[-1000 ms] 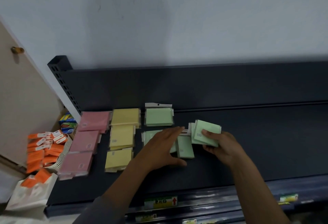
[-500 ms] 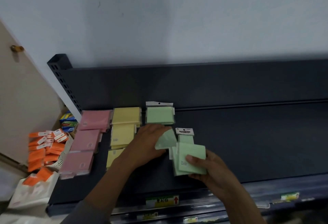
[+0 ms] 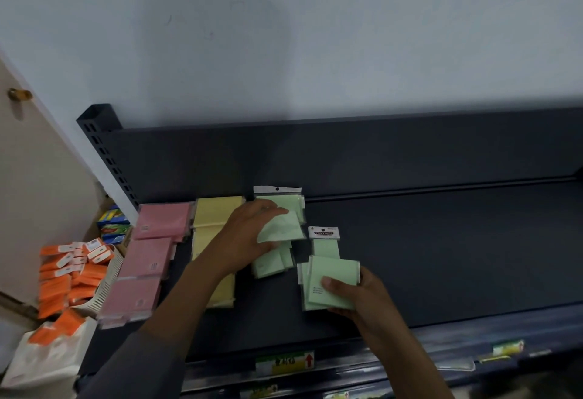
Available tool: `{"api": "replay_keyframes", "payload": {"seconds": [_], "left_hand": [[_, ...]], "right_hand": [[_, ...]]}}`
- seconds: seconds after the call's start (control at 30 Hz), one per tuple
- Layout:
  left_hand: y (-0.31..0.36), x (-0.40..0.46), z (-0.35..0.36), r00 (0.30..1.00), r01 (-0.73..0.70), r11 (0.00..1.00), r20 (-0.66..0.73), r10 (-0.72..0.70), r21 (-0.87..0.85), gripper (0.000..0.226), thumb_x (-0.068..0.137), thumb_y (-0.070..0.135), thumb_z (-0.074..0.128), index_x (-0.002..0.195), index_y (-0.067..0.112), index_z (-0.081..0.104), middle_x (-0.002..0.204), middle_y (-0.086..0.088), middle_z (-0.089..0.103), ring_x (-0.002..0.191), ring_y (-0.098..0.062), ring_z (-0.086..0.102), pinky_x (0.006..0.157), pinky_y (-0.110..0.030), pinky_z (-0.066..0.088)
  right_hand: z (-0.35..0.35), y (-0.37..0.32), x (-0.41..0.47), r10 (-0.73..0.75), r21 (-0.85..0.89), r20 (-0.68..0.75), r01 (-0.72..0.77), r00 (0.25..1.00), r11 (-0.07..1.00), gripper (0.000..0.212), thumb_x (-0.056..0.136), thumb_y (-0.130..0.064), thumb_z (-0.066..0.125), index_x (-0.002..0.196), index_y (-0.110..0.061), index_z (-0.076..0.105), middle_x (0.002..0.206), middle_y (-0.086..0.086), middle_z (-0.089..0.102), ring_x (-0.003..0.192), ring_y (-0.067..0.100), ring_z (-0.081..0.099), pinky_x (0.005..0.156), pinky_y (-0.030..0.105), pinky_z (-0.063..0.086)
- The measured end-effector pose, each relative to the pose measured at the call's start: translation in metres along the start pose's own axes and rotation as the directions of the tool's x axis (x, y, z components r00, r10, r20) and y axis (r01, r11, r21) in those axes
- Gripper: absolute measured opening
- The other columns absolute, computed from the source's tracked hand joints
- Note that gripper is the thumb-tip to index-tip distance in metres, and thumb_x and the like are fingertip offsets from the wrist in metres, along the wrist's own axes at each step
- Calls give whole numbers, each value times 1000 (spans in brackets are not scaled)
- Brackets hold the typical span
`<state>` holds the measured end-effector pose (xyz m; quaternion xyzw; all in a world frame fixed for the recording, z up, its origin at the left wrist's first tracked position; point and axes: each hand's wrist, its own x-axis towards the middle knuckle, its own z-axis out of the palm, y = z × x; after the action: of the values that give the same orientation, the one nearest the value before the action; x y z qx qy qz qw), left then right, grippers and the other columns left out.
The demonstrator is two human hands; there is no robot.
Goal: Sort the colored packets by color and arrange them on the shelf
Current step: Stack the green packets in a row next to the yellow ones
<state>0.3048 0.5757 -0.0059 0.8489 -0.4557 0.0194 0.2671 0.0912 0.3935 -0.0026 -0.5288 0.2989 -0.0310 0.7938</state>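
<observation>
Green packets (image 3: 331, 281) sit mid-shelf (image 3: 441, 256), a small stack pinched in the right hand (image 3: 362, 294); the left hand (image 3: 249, 240) grips one (image 3: 279, 228) over the green column. Better to lay it square behind the yellow column's (image 3: 217, 215) neighbour, edges aligned.

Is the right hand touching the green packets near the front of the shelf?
Touching. The head view shows the right hand gripping the green stack, thumb on top and fingers curled underneath.
</observation>
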Motion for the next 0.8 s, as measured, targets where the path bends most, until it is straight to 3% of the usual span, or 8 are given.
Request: {"api": "replay_keyframes", "payload": {"seconds": [0.3, 0.5, 0.67, 0.8], "left_hand": [[-13, 28, 7, 999, 14, 1000, 43, -13, -26, 60, 85, 21, 79, 139, 31, 55, 144, 4, 44, 136, -15, 37, 116, -40, 32], [-18, 37, 20, 1000, 2, 1000, 29, -2, 7, 48, 86, 22, 79, 131, 30, 64, 147, 2, 48, 140, -18, 36, 118, -44, 28], [-21, 37, 29, 999, -1, 994, -54, 7, 110, 35, 83, 20, 81, 115, 34, 74, 147, -7, 51, 139, -30, 42, 113, -55, 33], [-12, 30, 25, 997, 2, 992, -82, 8, 125, 35, 89, 21, 75, 121, 34, 71, 150, -4, 48, 140, -29, 40, 114, -48, 33]], "right_hand": [[-2, -6, 22, -45, -19, -73, 44, 996, 999, 52, 77, -3, 82, 124, -6, 60, 111, 12, 75, 98, 29, 74, 84, 46, 61], [1, -8, 26, -61, 2, -76, 61, 995, 998, 48, 79, 0, 81, 122, -6, 61, 109, 12, 76, 96, 28, 75, 76, 39, 62], [4, -7, 27, -69, 19, -63, 70, 996, 997, 49, 79, -1, 81, 122, -7, 60, 109, 11, 76, 96, 28, 75, 76, 40, 61], [9, -6, 30, -70, 26, -62, 72, 996, 997, 48, 79, 0, 81, 122, -7, 60, 108, 11, 76, 96, 28, 75, 76, 40, 62]]}}
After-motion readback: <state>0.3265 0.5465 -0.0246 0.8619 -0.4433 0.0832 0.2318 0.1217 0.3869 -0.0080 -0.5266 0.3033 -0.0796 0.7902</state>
